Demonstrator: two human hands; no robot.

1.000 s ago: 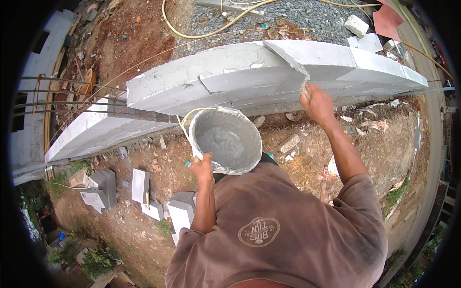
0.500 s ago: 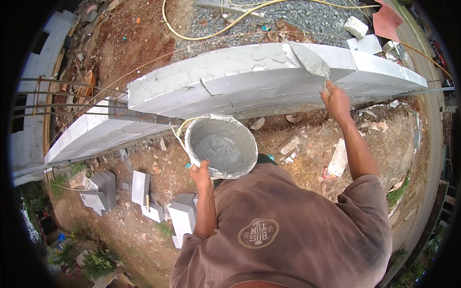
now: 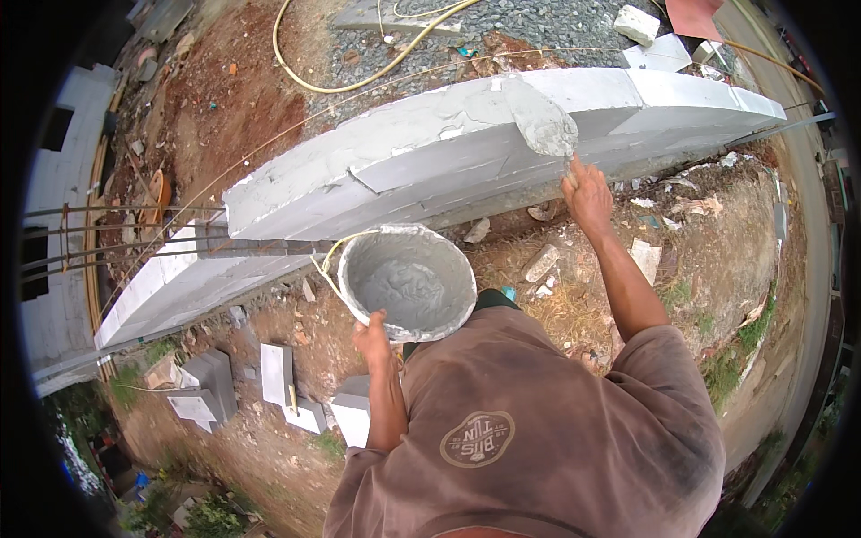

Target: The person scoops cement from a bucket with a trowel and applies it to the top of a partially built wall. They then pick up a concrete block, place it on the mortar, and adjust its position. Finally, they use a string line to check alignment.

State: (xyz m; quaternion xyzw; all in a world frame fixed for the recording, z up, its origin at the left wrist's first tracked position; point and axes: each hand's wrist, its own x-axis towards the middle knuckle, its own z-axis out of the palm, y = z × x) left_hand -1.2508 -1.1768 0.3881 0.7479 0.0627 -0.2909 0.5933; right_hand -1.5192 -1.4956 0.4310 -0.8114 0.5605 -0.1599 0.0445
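I'm watching the left hand [image 3: 373, 337] clutching a mortar bucket [image 3: 454, 269] by its rim; farther out, the right hand [image 3: 589, 195] is gripping a trowel [image 3: 547, 128] at the top of the wall [image 3: 430, 167]. Beyond, a hose [image 3: 337, 91] is curving across gravel [image 3: 543, 27].

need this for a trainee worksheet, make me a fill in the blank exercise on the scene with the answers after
1. The left hand grips a round ____ with grey mortar inside.
2. The right hand holds a flat-bladed ____ at the top edge of the pale block wall.
3. The shirt is mostly ____ in colour.

Missing words: bucket; trowel; brown
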